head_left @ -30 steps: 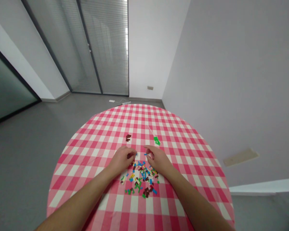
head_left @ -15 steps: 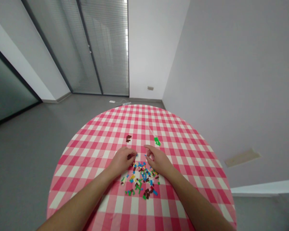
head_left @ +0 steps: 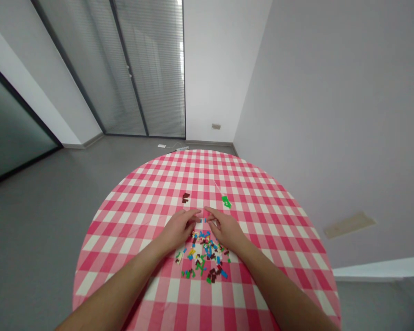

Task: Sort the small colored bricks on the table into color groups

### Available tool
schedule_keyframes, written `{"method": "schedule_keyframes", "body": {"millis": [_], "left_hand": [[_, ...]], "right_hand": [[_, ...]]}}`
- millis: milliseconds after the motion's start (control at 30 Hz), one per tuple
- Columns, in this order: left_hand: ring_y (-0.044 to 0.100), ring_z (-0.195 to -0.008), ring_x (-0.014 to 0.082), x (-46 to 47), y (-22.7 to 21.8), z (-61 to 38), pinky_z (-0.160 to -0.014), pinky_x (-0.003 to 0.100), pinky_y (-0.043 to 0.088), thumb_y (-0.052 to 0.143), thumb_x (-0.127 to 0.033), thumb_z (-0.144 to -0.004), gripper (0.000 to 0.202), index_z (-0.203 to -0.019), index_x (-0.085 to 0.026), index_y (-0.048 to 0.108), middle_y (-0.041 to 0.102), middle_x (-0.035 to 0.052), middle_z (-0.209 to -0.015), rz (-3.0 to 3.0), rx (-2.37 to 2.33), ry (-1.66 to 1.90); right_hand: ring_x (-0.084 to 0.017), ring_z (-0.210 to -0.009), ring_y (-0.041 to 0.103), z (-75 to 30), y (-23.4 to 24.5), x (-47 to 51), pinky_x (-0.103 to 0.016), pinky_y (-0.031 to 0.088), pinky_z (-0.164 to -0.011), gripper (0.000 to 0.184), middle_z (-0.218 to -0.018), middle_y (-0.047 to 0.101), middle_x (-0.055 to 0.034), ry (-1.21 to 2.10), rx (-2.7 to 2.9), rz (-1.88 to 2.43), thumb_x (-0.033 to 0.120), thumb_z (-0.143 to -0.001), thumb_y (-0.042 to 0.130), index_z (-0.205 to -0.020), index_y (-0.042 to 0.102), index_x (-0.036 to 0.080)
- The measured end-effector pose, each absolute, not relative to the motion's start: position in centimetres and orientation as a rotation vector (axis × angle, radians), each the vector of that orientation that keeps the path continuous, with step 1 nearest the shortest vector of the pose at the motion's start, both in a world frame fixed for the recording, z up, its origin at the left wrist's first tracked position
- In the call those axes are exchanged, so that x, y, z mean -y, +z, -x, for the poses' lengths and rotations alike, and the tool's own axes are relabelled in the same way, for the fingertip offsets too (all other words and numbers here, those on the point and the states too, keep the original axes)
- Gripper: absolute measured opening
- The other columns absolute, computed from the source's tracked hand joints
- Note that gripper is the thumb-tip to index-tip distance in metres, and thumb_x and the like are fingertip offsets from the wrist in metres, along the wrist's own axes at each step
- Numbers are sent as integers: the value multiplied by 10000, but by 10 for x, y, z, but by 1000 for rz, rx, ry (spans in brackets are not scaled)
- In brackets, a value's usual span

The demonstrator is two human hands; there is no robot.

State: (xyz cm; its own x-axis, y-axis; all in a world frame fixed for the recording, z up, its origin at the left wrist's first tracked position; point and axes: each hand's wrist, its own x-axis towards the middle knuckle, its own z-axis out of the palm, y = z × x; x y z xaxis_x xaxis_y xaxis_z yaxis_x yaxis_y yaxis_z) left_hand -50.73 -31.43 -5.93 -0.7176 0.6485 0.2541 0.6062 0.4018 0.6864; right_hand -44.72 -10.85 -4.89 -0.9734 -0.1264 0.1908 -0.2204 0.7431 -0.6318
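Dozens of tiny plastic bricks (head_left: 204,257), one blue piece set apart

A small blue brick (head_left: 203,220) sits between the left hand (head_left: 177,228) and right hand (head_left: 227,228), just past the heap's far edge, near the middle of the gingham tablecloth (head_left: 89,257). Their fingers (head_left: 193,212) lie together, tips nearly meeting; whether they grip it, I cannot tell. Dark brown bricks (head_left: 185,198) and green bricks (head_left: 226,202) lie farther out.

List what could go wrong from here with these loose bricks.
The tiny blue brick between the left hand and right hand could slip and drop into the pile just below. Both hands sit close above that pile, so a careless move might scatter it. Pale bricks may also be hard to spot against the checked tablecloth.
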Motion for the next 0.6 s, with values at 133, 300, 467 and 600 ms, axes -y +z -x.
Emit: {"method": "schedule_keyframes", "body": {"millis": [133,300,467,600], "left_hand": [[629,-998,233,314,-59,507,-909,395,444,525,-96,-881,461,-1329,-202,515,739,69,-1067,-1163,-2583,1225],[630,-1012,235,314,-59,508,-923,405,446,509,-83,-875,496,-1357,-201,480,733,74,-1088,-1170,-2551,1247],[621,-1032,249,313,-59,508,-927,414,449,509,-88,-874,500,-1362,-192,475,723,86,-1121,-1175,-2553,1236],[618,-1027,257,314,-59,507,-919,422,458,499,-93,-878,480,-1350,-177,494,712,96,-1143,-1188,-2569,1238]], "right_hand": [[-185,-829,671,447,-49,110,-303,490,-751,470,-1058,733,-61,1049,2813,-297,226,-926,512,-1395,490,225],[-193,-874,680,446,-48,110,-297,494,-741,481,-1084,734,-56,1046,2824,-298,187,-920,490,-1399,482,227],[-198,-928,684,445,-47,110,-306,508,-785,484,-1107,730,-61,1072,2813,-315,163,-912,486,-1393,485,216],[-208,-936,691,445,-47,110,-323,525,-784,468,-1108,732,-67,1075,2816,-298,174,-918,477,-1384,497,214]]}}
